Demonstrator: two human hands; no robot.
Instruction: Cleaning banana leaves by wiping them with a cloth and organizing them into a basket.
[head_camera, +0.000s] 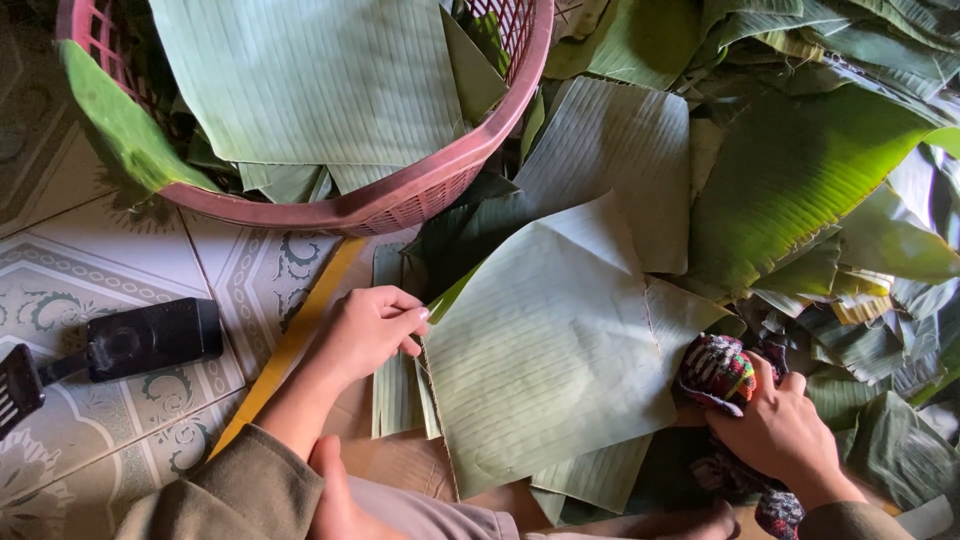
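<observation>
Floor: patterned tiles (90, 270), cream w/ grey-green swirls, bare on the left side; right side buried under leaves.
Head view, left hand (368, 328): fingers curled loosely, tips pinching the left edge of the top banana leaf (550, 350); thumb side down, not a tight fist. Sleeve is olive-brown.
Right hand (780, 435): closed round a bunched multicolour cloth (718, 368), pressing it onto the leaf's right edge.
Top banana leaf: pale underside up, lying flat betw. both hands on a stack of similar cut pieces; one corner points up toward the basket.
Leaf edges: left edge frayed into strips by the left hand; lower edge overhangs a brown board, near the person's knee.
Basket (440, 185): pink plastic, upper left, holding more big leaf pieces; rim just above the left hand, not touching it.
Yellow strip (300, 335): runs diag. under the left wrist.
Black device (150, 338): on tiles, well left of the hand, w/ a dark slotted tool (18, 385) beside it.
Leaf pile (820, 170): darker green, fills right and top right, crowding the right hand.
Open room: mostly left, over bare tile.
</observation>
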